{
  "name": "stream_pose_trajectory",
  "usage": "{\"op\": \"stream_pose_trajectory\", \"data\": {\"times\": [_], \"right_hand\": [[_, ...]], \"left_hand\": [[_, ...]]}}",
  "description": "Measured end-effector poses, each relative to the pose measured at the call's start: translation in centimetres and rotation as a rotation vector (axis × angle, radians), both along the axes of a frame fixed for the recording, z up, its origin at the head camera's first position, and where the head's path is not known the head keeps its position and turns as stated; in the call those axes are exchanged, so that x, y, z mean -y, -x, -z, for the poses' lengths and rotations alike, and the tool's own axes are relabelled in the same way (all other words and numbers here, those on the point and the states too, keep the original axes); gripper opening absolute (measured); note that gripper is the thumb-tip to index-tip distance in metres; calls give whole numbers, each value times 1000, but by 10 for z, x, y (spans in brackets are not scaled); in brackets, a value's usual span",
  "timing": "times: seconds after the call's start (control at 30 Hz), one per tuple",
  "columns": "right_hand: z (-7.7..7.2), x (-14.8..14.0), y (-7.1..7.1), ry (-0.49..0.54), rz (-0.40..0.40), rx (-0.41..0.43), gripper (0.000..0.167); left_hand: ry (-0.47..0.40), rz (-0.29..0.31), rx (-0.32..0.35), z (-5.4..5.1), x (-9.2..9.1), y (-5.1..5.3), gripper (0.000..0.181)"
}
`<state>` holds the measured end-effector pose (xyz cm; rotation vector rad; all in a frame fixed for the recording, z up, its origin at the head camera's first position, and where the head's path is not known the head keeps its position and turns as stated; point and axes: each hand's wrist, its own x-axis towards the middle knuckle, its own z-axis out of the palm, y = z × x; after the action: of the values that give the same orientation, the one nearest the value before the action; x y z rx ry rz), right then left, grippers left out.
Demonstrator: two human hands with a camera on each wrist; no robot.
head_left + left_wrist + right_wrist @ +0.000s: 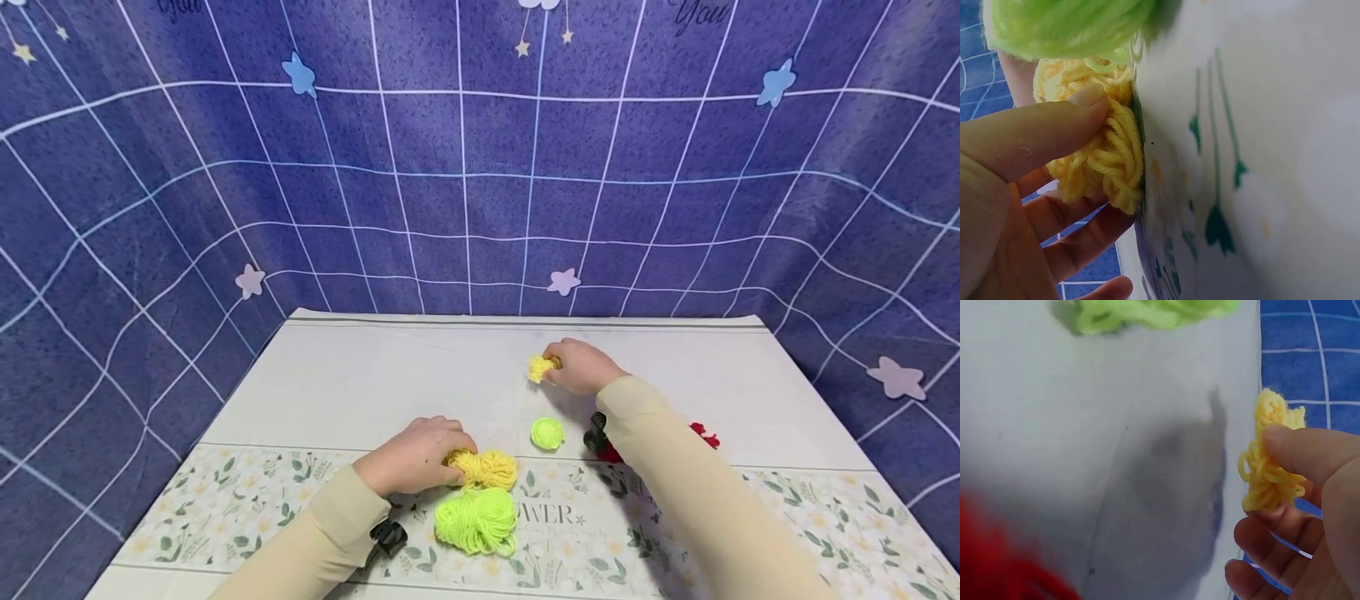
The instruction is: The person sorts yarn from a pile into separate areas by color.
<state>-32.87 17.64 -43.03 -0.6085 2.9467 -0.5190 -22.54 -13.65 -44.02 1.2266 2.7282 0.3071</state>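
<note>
My left hand pinches a larger yellow yarn skein at its left end, on the floral band of the table. In the left wrist view the thumb presses the near side of that yellow skein, fingers behind it. Just in front of it lies a large lime-green yarn skein. Toward the back, my right hand pinches a small yellow yarn bundle between thumb and fingers. In the right wrist view this small bundle shows loose loops; whether it touches the table I cannot tell.
A small lime-green yarn ball sits between the two hands. Red yarn lies partly hidden under the right forearm. The white table ends at a blue grid-patterned curtain behind and at both sides.
</note>
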Motion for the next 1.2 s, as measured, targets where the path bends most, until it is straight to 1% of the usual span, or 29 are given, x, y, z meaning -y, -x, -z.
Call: {"op": "stream_pose_trajectory", "data": {"times": [0.27, 0.5, 0.67, 0.8, 1.0, 1.1, 1.2], "right_hand": [[3, 6, 6, -39, 79, 66, 42], [4, 7, 6, -56, 138, 50, 43], [5, 7, 5, -64, 142, 27, 43], [6, 7, 4, -67, 145, 10, 44], [7, 6, 3, -61, 146, 11, 50], [7, 5, 2, -59, 144, 16, 52], [7, 4, 2, -56, 144, 18, 53]], "left_hand": [[0, 7, -7, 2, 0, 1, 29], [2, 0, -8, 0, 0, 0, 29], [6, -3, -2, -1, -1, -1, 28], [-1, 5, -19, 0, -1, 0, 26], [-8, 0, -42, 1, -1, 1, 21], [-13, 1, -63, -2, -2, 3, 20], [-15, -8, -88, -8, -5, 8, 23]]}}
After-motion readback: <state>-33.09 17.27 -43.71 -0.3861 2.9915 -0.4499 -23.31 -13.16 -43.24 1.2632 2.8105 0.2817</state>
